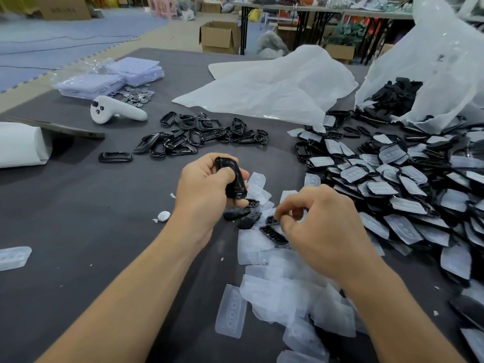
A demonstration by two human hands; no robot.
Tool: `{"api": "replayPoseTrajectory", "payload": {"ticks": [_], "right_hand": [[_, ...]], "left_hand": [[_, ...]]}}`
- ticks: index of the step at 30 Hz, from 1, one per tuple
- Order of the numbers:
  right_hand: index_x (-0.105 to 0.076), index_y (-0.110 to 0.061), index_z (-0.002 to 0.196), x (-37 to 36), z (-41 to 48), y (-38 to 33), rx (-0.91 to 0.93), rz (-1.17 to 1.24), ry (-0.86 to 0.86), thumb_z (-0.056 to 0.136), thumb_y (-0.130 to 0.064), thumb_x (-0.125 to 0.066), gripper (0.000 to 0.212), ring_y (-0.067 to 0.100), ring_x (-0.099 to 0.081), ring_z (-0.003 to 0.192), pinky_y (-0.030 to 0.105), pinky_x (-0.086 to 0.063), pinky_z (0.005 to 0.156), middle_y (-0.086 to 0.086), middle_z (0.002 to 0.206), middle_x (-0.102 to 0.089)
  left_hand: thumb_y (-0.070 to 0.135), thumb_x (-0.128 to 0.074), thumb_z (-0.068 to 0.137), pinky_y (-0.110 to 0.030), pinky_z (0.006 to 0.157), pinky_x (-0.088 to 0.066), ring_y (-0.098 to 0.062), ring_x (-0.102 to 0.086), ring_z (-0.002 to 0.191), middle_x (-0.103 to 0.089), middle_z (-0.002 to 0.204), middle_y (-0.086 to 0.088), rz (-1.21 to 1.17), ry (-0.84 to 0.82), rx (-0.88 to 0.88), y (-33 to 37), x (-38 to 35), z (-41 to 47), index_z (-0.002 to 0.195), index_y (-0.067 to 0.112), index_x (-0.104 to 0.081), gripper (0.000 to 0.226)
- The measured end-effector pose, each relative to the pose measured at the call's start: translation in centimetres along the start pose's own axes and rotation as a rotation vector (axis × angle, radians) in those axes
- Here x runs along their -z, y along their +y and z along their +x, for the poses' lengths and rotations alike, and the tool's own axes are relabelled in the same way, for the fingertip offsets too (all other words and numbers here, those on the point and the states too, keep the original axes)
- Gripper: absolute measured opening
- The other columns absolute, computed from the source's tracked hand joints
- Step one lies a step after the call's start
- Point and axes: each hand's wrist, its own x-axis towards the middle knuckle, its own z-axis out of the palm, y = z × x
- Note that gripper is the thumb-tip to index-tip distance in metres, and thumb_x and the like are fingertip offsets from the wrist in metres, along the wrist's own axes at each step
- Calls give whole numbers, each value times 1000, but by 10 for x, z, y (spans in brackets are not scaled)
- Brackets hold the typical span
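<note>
- My left hand (204, 195) is curled tight round the black shell (231, 179), thumb across its face, holding it just above the table (104, 231) at the centre.
- I judge the shell light, stiff and glossy, so likely slippery. It is best gripped by its long edges rather than its shiny face.
- My right hand (324, 231), at 4 o'clock from the shell, has curled fingers, with thumb and forefinger pinching a small black insert (271, 220). I can't tell whether it is lifted.
- The insert looks tiny and thin, so it calls for fingertips only.
- The translucent pads (275, 284) at 5 o'clock look soft and floppy.
- The clear bag (432, 74) at 2 o'clock lies open-mouthed. Black parts (395, 95) sit inside it and spill into the heap (392, 179) at 3 o'clock.
- The white bag (275, 85) at 1 o'clock lies flat, and I can't see what it holds.
</note>
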Motion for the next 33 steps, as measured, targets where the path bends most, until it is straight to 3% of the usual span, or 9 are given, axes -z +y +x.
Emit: {"api": "replayPoseTrajectory", "payload": {"ticks": [4,8,13,17,19,22,25,29,33], "right_hand": [[-79,-35,81,5,-5,-8,-5,91,-228,81,-29,-75,6,1,-59,63,10,-42,53,-15,64,-66],[-71,-39,111,-14,-10,-17,5,-57,-303,82,-44,-72,29,5,-49,64,19,-40,57,-12,61,-50],[-74,-33,87,-20,-11,-14,-10,39,-183,87,-35,-75,3,7,-48,53,14,-34,48,-11,48,-47],[-75,-34,81,-17,-7,-11,-73,379,-130,88,-28,-76,9,5,-41,43,20,-34,43,-7,51,-57],[-76,-35,85,-14,-4,-10,-140,549,-96,90,-23,-74,14,11,-50,49,31,-43,48,-1,61,-69],[-78,-24,88,-12,-1,-9,-258,748,-41,91,-10,-71,16,15,-65,57,28,-49,54,5,69,-75],[-76,-28,94,-13,0,-5,-289,654,71,90,-9,-70,20,14,-74,64,35,-60,63,-3,71,-77],[-71,-35,99,-14,1,0,-291,567,219,86,-18,-76,22,10,-72,63,20,-55,58,-14,70,-76],[-74,-32,89,-13,4,1,-325,602,285,86,-22,-79,12,12,-73,64,35,-62,70,-12,70,-76]], "left_hand": [[-8,-52,97,-29,47,-57,-13,-68,59,-76,71,-3,56,-41,11,-4,-1,0,90,13,-69,28],[-7,-53,96,-28,47,-56,-15,-68,59,-76,71,-4,109,-73,5,-6,-2,-2,90,14,-71,28],[-4,-54,96,-29,48,-56,-11,-66,57,-76,72,-3,159,-91,-15,-9,-3,-3,90,15,-72,27],[-4,-55,94,-28,47,-54,-14,-67,58,-78,74,-4,156,-71,-10,-6,-2,-2,89,17,-73,28],[-3,-55,95,-28,47,-55,-14,-66,58,-77,73,-3,143,-76,-4,-5,-1,-4,89,17,-73,28],[-3,-56,95,-29,46,-55,-12,-65,56,-75,70,-2,109,-121,-32,-3,-3,-10,84,20,-75,32],[0,-57,93,-29,47,-54,-17,-64,56,-75,72,-5,62,-189,-50,-2,-7,-15,81,24,-78,34],[1,-58,90,-28,44,-51,-18,-64,55,-75,71,-8,48,-204,-39,-3,-12,-18,81,24,-78,32],[14,-60,76,-24,41,-45,-19,-67,58,-75,76,-11,-4,-316,61,1,-9,-18,90,23,-82,28]]}}
